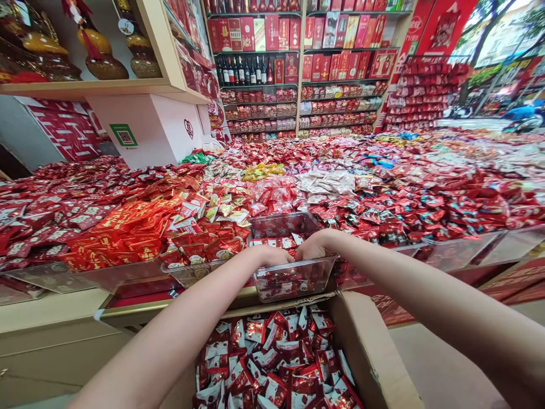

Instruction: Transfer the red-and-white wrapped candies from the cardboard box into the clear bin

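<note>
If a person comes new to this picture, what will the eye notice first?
Probably the red candy packets filling the cardboard box at bottom centre. Just above, both hands reach into a clear plastic bin. Beyond, a wide spread of mostly red sweets runs toward the shelves.

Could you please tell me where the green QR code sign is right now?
The green QR code sign is at the head view's upper left, on the white pillar, below the shelf with the gourd-shaped bottles.

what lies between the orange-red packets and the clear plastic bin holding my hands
The head view shows red packets with pale printing, heaped in another bin.
</note>
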Demonstrator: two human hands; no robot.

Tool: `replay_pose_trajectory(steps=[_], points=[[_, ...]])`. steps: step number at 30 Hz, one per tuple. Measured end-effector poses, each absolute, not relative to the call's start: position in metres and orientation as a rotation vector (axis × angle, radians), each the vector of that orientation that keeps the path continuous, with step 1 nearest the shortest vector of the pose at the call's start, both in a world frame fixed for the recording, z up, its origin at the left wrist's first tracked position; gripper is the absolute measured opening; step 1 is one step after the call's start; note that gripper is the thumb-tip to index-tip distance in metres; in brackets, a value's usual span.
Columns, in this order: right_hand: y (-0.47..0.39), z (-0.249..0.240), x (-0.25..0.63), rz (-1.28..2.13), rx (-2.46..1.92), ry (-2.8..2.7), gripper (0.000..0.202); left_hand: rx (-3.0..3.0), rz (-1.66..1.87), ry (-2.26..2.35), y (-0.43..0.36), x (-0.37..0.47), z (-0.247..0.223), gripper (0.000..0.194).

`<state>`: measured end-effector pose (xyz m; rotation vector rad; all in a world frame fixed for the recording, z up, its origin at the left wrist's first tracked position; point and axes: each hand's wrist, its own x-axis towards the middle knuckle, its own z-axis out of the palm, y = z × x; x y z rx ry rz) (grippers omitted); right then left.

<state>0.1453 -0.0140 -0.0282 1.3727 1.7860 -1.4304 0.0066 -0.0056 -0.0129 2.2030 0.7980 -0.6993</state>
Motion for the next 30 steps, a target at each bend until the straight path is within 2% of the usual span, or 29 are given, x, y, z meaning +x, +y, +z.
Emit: replay_pose_trajectory(steps=[12,25,30], points=[[-0.009,-0.036,0.134,-1.459,1.410,1.724,0.034,2.064,-0.784,0.749,0.009,0.009,-0.033,0.028],[-0.014,-0.022,0.125,-1.404,1.444,1.638,0.036,2.009,-0.767,0.769,0.005,0.005,-0.022,0.040],[-0.015,-0.025,0.124,-1.383,1.419,1.714,0.035,2.018,-0.811,0.741,0.003,0.006,-0.020,0.037]])
